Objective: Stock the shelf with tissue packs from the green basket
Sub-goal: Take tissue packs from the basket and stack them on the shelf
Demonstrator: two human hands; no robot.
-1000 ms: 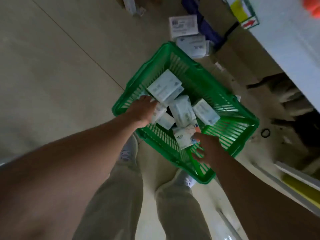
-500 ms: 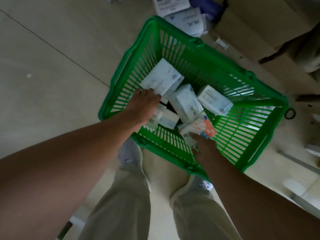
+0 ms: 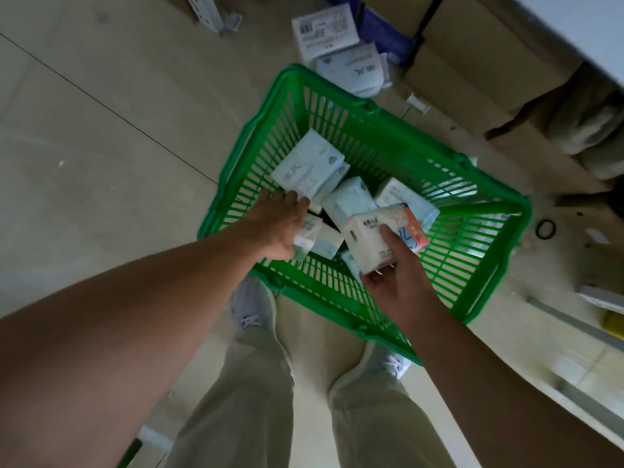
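A green plastic basket point(image 3: 486, 265) stands on the floor in front of my feet with several pale blue tissue packs point(image 3: 309, 170) inside. My right hand point(image 3: 395, 282) grips a white tissue pack with an orange end point(image 3: 374, 236), raised above the other packs. My left hand point(image 3: 278, 228) reaches into the basket's left side, its fingers curled round a small pale pack point(image 3: 305, 236). The shelf's white edge point(image 3: 574, 35) shows at the top right.
Loose tissue packs point(image 3: 351, 69) lie on the floor beyond the basket, beside cardboard boxes point(image 3: 472, 69). A black ring point(image 3: 545, 229) lies on the floor right of the basket. My legs and shoes are below the basket.
My right hand has lifted the white and orange pack up from among the others. My left hand has closed on a small pack at the basket's left. The camera tilted slightly.
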